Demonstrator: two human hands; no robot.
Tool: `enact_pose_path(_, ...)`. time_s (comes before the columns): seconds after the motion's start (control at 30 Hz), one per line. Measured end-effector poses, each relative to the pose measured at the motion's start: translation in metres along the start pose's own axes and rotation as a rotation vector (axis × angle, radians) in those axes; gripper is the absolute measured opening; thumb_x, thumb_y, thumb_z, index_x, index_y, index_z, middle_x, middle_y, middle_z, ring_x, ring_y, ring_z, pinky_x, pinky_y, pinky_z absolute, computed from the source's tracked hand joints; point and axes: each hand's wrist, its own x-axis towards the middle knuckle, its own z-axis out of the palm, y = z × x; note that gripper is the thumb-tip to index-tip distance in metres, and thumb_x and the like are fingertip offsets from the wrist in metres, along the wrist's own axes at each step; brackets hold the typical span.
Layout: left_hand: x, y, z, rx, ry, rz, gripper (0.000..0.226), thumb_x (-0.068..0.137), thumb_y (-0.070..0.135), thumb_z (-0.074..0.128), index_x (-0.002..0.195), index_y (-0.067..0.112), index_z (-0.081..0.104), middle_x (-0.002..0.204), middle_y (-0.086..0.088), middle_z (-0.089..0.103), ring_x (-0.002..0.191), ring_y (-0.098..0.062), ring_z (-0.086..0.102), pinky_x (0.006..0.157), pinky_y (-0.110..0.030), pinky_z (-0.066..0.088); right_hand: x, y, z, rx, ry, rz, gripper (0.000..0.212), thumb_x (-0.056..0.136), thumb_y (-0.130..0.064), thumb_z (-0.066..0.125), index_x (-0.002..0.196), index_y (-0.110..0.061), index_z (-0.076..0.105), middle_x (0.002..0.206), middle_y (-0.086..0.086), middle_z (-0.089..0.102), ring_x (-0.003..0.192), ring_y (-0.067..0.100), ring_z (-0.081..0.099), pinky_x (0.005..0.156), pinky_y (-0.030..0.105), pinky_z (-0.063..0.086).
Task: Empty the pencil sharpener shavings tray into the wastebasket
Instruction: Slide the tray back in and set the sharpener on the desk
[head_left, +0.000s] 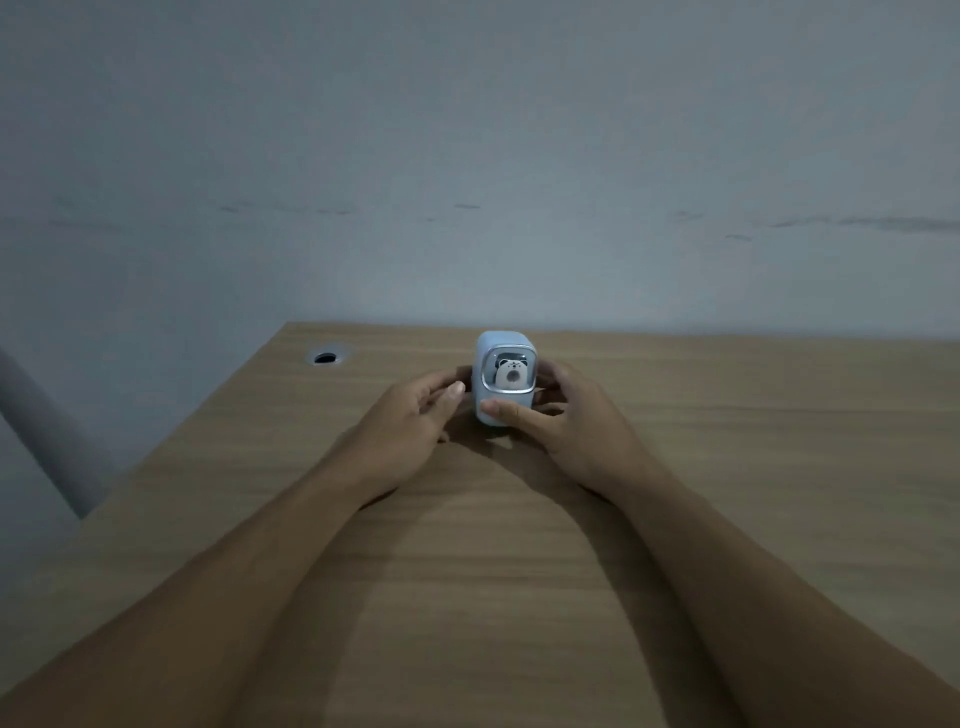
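I see the upright sharpener (503, 378) near the counter's (727, 467) far edge, between both hands: right hand (563, 415) gripping it, left hand (415, 415) open beside it.

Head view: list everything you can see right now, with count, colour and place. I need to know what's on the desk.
Pale blue boxy plastic pencil sharpener with a bear picture on its front: one, upright at the desk's far middle, between both hands.
Light wood-grain desk: one, fills the lower frame.
Dark round cable hole: one, far left of the desk.
Grey-white wall: behind the desk.
Wastebasket: none in view.
Left hand: at the sharpener's left side.
Right hand: on its right side, thumb across the lower front.
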Motion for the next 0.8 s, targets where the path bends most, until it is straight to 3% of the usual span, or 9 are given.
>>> enact_pose_path(0.07,0.021,-0.001,0.004,-0.033,-0.002,-0.009,0.039,0.119,0.012,0.046,0.151,0.021,0.065,0.115,0.021,0.077,0.089,0.021,0.073,0.080,-0.006,0.056,0.019,0.007,0.000,-0.007,0.028,0.001,0.066,0.080,-0.055,0.094,0.137,-0.027,0.075,0.122,-0.010,0.084,0.109,0.008,0.082,0.100,0.042,0.066)
enact_pose_path(0.1,0.033,-0.004,0.006,-0.035,-0.007,-0.009,0.039,0.119,0.016,0.047,0.153,0.025,0.066,0.121,0.017,0.080,0.100,0.017,0.074,0.094,-0.012,0.058,0.030,0.012,0.001,-0.019,0.043,0.000,0.065,0.081,-0.054,0.095,0.136,-0.026,0.075,0.121,-0.011,0.084,0.108,0.007,0.081,0.100,0.041,0.066)
enact_pose_path(0.17,0.054,-0.008,0.008,-0.035,-0.028,-0.003,0.042,0.113,0.032,0.050,0.152,0.034,0.068,0.141,0.011,0.078,0.131,-0.002,0.071,0.122,-0.038,0.051,0.049,0.020,0.002,-0.037,0.073,-0.003,0.062,0.082,-0.049,0.096,0.135,-0.025,0.076,0.120,-0.011,0.084,0.108,0.005,0.080,0.099,0.037,0.066)
enact_pose_path(0.2,0.065,-0.013,0.009,-0.023,-0.034,0.003,0.045,0.110,0.037,0.050,0.152,0.037,0.066,0.146,0.011,0.075,0.139,-0.008,0.068,0.127,-0.045,0.046,0.059,0.025,0.003,-0.049,0.090,-0.004,0.062,0.083,-0.049,0.096,0.135,-0.024,0.076,0.121,-0.011,0.083,0.108,0.005,0.080,0.099,0.036,0.066)
enact_pose_path(0.37,0.118,-0.030,0.015,0.174,0.019,0.010,0.060,0.097,0.067,0.040,0.156,0.062,0.050,0.158,0.015,0.066,0.150,-0.012,0.058,0.127,-0.049,0.044,0.107,0.044,0.001,-0.064,0.124,-0.003,0.066,0.081,-0.051,0.096,0.137,-0.022,0.076,0.125,-0.009,0.083,0.113,0.005,0.079,0.104,0.036,0.064)
enact_pose_path(0.47,0.144,-0.041,0.018,0.268,0.010,0.017,0.057,0.098,0.067,0.034,0.154,0.076,0.038,0.157,0.009,0.066,0.148,-0.018,0.060,0.122,-0.053,0.049,0.128,0.051,0.001,-0.078,0.127,0.014,0.068,0.080,-0.054,0.096,0.136,-0.021,0.076,0.123,-0.009,0.083,0.113,0.007,0.079,0.103,0.037,0.064)
enact_pose_path(0.6,0.171,-0.050,0.020,0.315,0.013,0.021,0.063,0.095,0.068,0.032,0.158,0.072,0.034,0.153,0.004,0.070,0.142,-0.022,0.065,0.118,-0.052,0.052,0.148,0.056,0.002,-0.121,0.114,0.008,0.071,0.076,-0.059,0.095,0.133,-0.022,0.075,0.118,-0.012,0.082,0.104,0.002,0.079,0.091,0.023,0.061)
enact_pose_path(0.67,0.180,-0.052,0.020,0.337,0.007,0.012,0.064,0.095,0.066,0.031,0.159,0.070,0.034,0.153,0.002,0.070,0.142,-0.023,0.065,0.117,-0.052,0.053,0.156,0.058,0.002,-0.137,0.114,0.011,0.076,0.073,-0.064,0.094,0.135,-0.023,0.074,0.120,-0.012,0.081,0.105,0.002,0.079,0.093,0.024,0.062)
enact_pose_path(0.8,0.180,-0.041,0.020,0.346,0.003,0.072,0.055,0.109,0.037,0.042,0.159,0.059,0.046,0.142,0.001,0.077,0.131,-0.021,0.070,0.113,-0.046,0.055,0.168,0.062,0.002,-0.143,0.114,0.039,0.082,0.071,-0.062,0.097,0.137,-0.022,0.069,0.122,-0.012,0.078,0.103,0.000,0.076,0.091,0.024,0.060)
